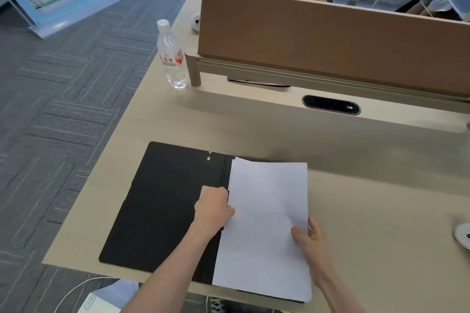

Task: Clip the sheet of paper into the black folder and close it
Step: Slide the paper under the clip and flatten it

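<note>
Paper [264, 226] is gripped at its right edge by the right hand [309, 239] over the open folder [162, 206]; the left hand [213, 208] is clenched at the spine.

Both forearms bare, coming in from the bottom edge and angling up and forward. Left hand [213, 207] is a loose fist, knuckles up, wrist straight, fingertips curled under and out of sight on its right side, so whether its grip pinches anything cannot be told. Left forearm runs diagonally from bottom centre up to the right. Right hand [309, 237] sits lower and to the right, well apart from the left. Its thumb [298, 234] lies on top, pointing left, and its fingers [314, 225] are partly hidden underneath, a closed pinch grip. Right wrist bends slightly inward; right forearm goes down to the bottom right.
</note>
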`<state>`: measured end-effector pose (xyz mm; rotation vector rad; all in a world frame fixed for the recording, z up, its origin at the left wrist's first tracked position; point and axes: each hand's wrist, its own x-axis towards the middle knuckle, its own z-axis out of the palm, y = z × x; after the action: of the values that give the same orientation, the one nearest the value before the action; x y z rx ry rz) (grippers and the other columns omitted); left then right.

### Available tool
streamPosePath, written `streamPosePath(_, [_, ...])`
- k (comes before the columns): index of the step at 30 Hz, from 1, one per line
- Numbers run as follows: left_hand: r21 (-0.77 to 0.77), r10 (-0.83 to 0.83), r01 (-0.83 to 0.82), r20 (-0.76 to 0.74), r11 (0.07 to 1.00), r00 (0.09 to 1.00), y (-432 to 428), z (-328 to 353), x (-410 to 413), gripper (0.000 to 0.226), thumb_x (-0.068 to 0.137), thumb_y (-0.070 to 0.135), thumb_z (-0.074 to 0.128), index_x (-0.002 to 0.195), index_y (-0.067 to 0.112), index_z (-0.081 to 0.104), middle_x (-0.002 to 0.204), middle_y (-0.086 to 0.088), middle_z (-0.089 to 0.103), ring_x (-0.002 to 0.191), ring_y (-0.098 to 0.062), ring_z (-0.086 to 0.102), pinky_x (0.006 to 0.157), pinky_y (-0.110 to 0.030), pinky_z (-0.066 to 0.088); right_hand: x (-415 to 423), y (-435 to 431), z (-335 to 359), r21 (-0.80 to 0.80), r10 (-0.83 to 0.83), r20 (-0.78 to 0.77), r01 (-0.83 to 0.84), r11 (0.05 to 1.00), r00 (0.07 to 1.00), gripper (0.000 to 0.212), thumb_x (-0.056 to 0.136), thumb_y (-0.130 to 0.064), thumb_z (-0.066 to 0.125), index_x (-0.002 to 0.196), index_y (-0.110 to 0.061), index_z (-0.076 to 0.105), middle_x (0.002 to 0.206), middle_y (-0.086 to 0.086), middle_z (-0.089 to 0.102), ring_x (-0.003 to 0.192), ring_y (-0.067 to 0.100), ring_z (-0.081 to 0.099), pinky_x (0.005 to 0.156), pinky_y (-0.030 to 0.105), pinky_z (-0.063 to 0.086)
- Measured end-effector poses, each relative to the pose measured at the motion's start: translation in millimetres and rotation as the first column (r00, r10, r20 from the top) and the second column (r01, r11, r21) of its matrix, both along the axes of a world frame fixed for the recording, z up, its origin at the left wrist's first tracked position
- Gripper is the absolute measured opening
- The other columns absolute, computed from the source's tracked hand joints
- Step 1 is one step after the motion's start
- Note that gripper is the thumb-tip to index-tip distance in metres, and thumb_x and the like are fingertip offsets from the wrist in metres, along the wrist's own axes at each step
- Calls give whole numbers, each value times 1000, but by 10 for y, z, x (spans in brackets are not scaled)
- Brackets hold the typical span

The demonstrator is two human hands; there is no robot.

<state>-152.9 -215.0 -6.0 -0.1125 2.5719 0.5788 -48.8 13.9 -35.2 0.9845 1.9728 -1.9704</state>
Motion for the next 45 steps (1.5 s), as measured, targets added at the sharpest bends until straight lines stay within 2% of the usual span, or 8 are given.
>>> streamPosePath(18, [55, 27, -25, -22, 998, 999, -32, -53, 37, 35, 76, 1, 56, 60, 15, 28, 59, -1, 30, 54, -21, 32, 46, -29, 25, 6, -41, 47, 118, 40, 12, -42, 992, 999, 35, 90, 0, 55, 116, -24, 62, 112, 1, 73, 94, 20, 72, 82, 46, 59])
streamPosePath(26, [-27, 10, -12, -85, 1000, 996, 16, 5, 69, 48, 83, 14, 67, 56, 18, 27, 61, 4, 32, 47, -9, 28, 42, -23, 25, 3, -74, -14, 183, 94, 34, -99, 978, 995, 36, 89, -7, 56, 114, -33, 61, 114, -5, 72, 100, 19, 70, 89, 51, 56])
streamPosePath(33, [-32, 48, -51, -83, 998, 995, -41, -39, 136, 45, 88, 26, 67, 60, 22, 32, 58, 8, 38, 47, -6, 36, 44, -21, 27, -11, -121, 7, 250, 102, 65, -115, 961, 993, 34, 91, -7, 55, 122, -22, 56, 118, 1, 67, 104, 21, 66, 92, 50, 53])
streamPosePath(37, [35, 131, -128, -98, 991, 986, -121, -28, 228, 30, 87, 38, 72, 73, 18, 54, 67, 4, 57, 56, -8, 48, 51, -23, 42, -40, -152, 100, 301, 99, 132, -135, 944, 986, 35, 90, -9, 55, 124, -14, 51, 118, 6, 64, 100, 23, 63, 87, 43, 52])
streamPosePath(39, [129, 244, -229, -111, 965, 963, -351, -14, 316, 27, 86, 42, 74, 95, 17, 70, 87, 1, 71, 68, -8, 58, 59, -22, 48, -27, -174, 160, 496, 156, 139, -205, 843, 978, 46, 86, -7, 59, 130, -9, 44, 123, 9, 56, 105, 26, 55, 86, 39, 47])
streamPosePath(41, [125, 361, -343, -169, 931, 917, -794, -19, 461, 50, 85, 48, 72, 125, 18, 65, 112, 0, 72, 93, -14, 68, 76, -31, 59, 50, -198, 197, 744, 290, 99, -264, 614, 952, 66, 79, -6, 66, 139, -10, 38, 133, 12, 44, 118, 28, 46, 92, 40, 45])
streamPosePath(43, [-8, 439, -452, -219, 892, 871, -1358, -67, 666, 65, 83, 57, 69, 134, 17, 58, 124, -8, 69, 112, -28, 65, 91, -48, 58, 212, -245, 158, 859, 460, 150, -346, 377, 875, 79, 75, -14, 74, 144, -16, 35, 141, 8, 38, 127, 27, 41, 98, 42, 46])
streamPosePath(45, [-156, 517, -545, -187, 824, 835, -1837, -126, 864, 73, 80, 62, 66, 130, 9, 55, 121, -20, 65, 113, -41, 60, 92, -55, 53, 430, -310, 63, 852, 588, 221, -447, 272, 778, 79, 70, -27, 79, 139, -24, 41, 139, 2, 40, 125, 26, 49, 94, 42, 51])
